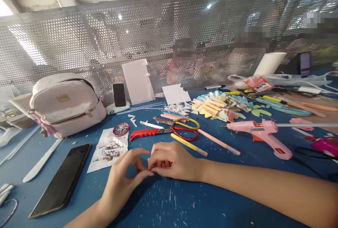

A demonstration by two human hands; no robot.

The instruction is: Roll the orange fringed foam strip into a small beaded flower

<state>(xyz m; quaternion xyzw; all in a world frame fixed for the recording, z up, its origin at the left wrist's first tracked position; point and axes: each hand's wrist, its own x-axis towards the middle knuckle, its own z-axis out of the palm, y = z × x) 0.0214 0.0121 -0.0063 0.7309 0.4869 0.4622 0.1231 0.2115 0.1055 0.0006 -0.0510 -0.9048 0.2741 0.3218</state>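
My left hand (125, 171) and my right hand (174, 161) meet just above the front of the blue table (200, 199). The thumb and a finger of the left pinch together at the right hand's fingertips. My right hand's fingers are curled in, tips against the left thumb. Whatever sits between the fingertips is too small or hidden to make out. Right behind the hands lie a red-handled cutter (145, 134), scissors with red and yellow handles (186, 133) and a yellow pen (188, 144). A white sheet (99, 155) with tiny dark beads lies beyond the left hand.
A black phone (62, 182) and white backpack (66, 108) are at left. A pink glue gun (261, 134) lies at right, its cable trailing. Behind are a pile of coloured paper pieces (219, 104), white cards (137, 81) and a perforated metal screen (148, 37). White scraps dot the table.
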